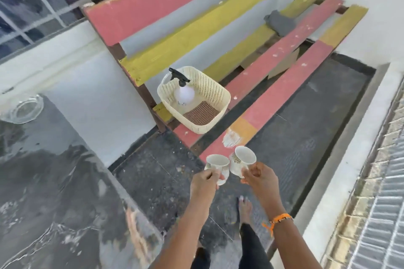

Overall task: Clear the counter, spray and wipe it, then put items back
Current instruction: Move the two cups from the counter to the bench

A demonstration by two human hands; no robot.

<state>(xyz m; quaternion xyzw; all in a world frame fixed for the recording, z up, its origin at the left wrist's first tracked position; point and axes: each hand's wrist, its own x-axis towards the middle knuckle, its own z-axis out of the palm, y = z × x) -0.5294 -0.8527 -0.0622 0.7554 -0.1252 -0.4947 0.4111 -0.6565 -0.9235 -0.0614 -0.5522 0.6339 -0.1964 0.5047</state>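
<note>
Left hand (pixel 204 183) grips one cup (pixel 217 165); right hand (pixel 261 178) grips another cup (pixel 243 159), both just past the bench's (pixel 284 85) near edge. At 11 o'clock the basket (pixel 215 91) holds the sprayer (pixel 183 91). Counter (pixel 54 181) at 9 o'clock; bare slats toward 1 o'clock.

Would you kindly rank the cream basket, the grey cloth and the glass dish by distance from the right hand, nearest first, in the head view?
From the right hand, which holds a white cup:
1. Cream basket, ahead and to the left, at the near end of the bench, with the spray bottle inside.
2. Grey cloth, at the bench's far end.
3. Glass dish, far left on the counter.
</note>
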